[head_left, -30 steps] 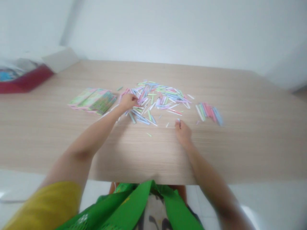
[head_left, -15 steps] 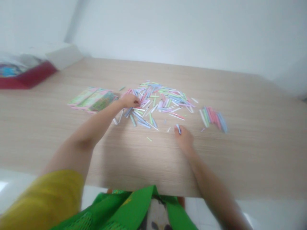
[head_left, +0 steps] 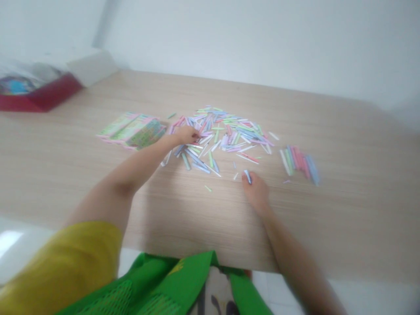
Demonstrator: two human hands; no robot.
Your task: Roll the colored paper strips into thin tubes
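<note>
A loose heap of thin pastel sticks (head_left: pixel 243 127) in white, green, blue, pink and purple spreads over the table. My left hand (head_left: pixel 187 134) reaches into its left side, fingers closed together at the sticks. What they pinch, if anything, is hidden. My right hand (head_left: pixel 257 190) rests low over the table in front of the heap, closed around a light blue stick (head_left: pixel 247 176) whose end pokes out past the thumb. To the right lies a neat row of sticks (head_left: pixel 299 162), grouped as white, green, pink and blue.
Flat printed packets (head_left: pixel 133 130) in pink and green lie left of the heap. At the far left stands a red box (head_left: pixel 49 96) with plastic-wrapped contents. Small loose bits, such as a green piece (head_left: pixel 208 188), lie near the table's front. A white wall borders the table's back.
The whole view has shifted slightly, so things appear a little further right. My left hand stays at the heap, and my right hand still holds the light blue stick.
</note>
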